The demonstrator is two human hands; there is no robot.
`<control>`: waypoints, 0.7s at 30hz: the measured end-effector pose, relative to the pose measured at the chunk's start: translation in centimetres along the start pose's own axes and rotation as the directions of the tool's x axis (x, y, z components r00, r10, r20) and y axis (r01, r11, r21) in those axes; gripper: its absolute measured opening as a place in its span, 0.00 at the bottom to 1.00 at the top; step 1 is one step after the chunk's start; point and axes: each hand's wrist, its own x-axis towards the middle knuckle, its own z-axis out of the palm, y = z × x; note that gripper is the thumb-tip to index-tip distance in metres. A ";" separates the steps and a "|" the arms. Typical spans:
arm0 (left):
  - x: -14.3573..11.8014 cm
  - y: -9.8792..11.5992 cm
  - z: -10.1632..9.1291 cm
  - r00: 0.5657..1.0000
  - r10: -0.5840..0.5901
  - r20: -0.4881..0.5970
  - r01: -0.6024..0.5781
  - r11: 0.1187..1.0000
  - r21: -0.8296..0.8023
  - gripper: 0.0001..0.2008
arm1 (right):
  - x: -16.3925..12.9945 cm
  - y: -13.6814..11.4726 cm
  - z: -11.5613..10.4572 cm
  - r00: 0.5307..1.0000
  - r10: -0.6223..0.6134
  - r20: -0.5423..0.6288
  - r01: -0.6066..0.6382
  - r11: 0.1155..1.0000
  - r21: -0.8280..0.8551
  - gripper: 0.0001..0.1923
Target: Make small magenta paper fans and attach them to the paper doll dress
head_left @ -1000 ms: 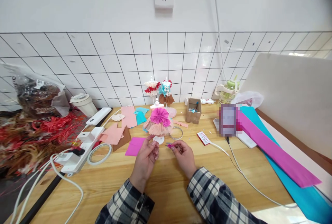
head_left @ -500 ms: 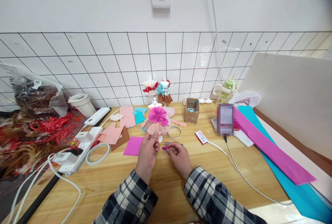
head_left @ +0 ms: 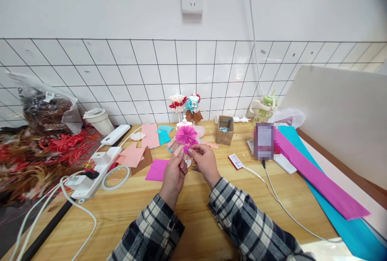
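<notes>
A small dress form (head_left: 184, 124) wears a paper dress with a large pleated magenta paper fan (head_left: 186, 135) on the front and a peach crepe paper skirt (head_left: 173, 146) below. My left hand (head_left: 174, 174) is closed, its thumb and forefinger pinching at the skirt's lower edge. Between the fingertips of my right hand (head_left: 206, 162) is a small ruffled magenta paper piece (head_left: 186, 148), held against the skirt just under the fan. The fingers of both hands nearly meet and hide part of the skirt. Scissors (head_left: 196, 168) lie partly hidden beneath my right hand.
Two more dressed forms (head_left: 194, 104) stand behind. Around lie magenta paper (head_left: 157, 170), peach paper (head_left: 132, 155), a tape roll (head_left: 116, 178), a small cardboard box (head_left: 225, 135) and a power strip (head_left: 97, 172) with cables. Long crepe sheets (head_left: 320, 172) lie at right.
My right hand has moved up and slightly left, bringing the small magenta piece from above the table to the skirt. My left hand stays at the skirt's edge.
</notes>
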 end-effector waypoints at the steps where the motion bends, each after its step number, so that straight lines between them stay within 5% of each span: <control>1: 0.1 0.0 -0.1 1.000 -0.004 0.002 0.004 1.000 -0.001 0.16 | 0.0 0.1 0.1 1.000 -0.009 -0.015 0.009 1.000 -0.011 0.14; 16: 0.3 -0.4 -0.8 0.998 0.067 0.005 -0.067 0.997 0.048 0.16 | -0.1 -0.2 0.9 0.976 -0.174 -0.130 0.128 0.944 -0.304 0.11; 21: 0.3 -0.1 -0.8 0.998 0.065 0.009 -0.065 0.996 0.059 0.16 | -0.6 -0.7 0.9 0.962 -0.271 -0.046 0.240 0.909 -0.340 0.05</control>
